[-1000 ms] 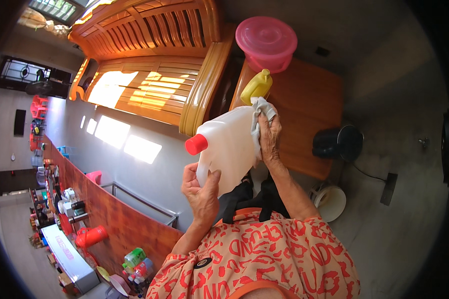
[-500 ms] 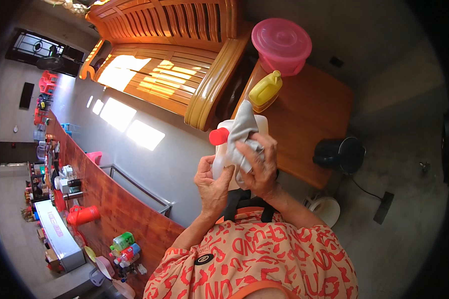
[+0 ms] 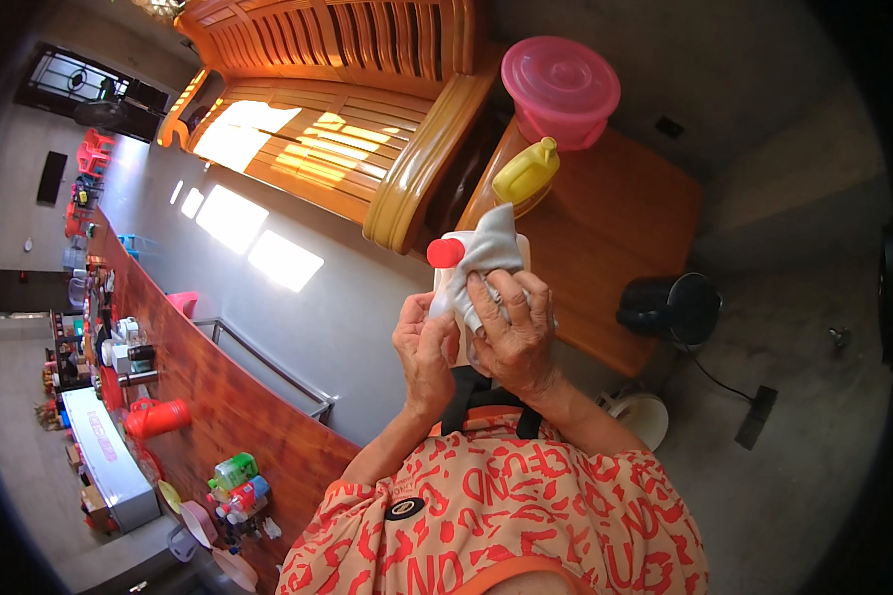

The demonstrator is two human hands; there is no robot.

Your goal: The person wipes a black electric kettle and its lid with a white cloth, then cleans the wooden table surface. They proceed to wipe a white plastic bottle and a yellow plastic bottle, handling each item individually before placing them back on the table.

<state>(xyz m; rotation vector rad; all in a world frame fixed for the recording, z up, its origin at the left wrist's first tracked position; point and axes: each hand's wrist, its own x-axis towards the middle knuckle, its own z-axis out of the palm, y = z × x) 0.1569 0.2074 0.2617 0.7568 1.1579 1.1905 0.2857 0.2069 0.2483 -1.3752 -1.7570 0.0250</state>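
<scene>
In front of my chest is a whitish plastic jug [image 3: 523, 252] with a red screw cap [image 3: 446, 253]. My left hand [image 3: 427, 347] grips its left side, thumb towards me and fingers curled behind. A light grey cloth [image 3: 492, 243] lies bunched across the jug, one corner sticking up past the top. My right hand [image 3: 518, 342] is closed on this cloth and presses it against the jug, its fingers bent over the folds. Cloth and hands hide much of the jug's body.
Ahead on the right, a wooden table [image 3: 615, 238] bears a lidded pink tub [image 3: 561, 84], a yellow jug [image 3: 527, 171] and a black kettle-like appliance [image 3: 670, 307]. A wooden bench [image 3: 308, 149] stands beyond. Bottles and a red thermos [image 3: 157, 418] stand on the reddish counter [image 3: 258, 416] at left.
The jug has tipped and shifted slightly, its red cap moving up and right. My right hand has slid the cloth a little over the jug; my left hand keeps its grip.
</scene>
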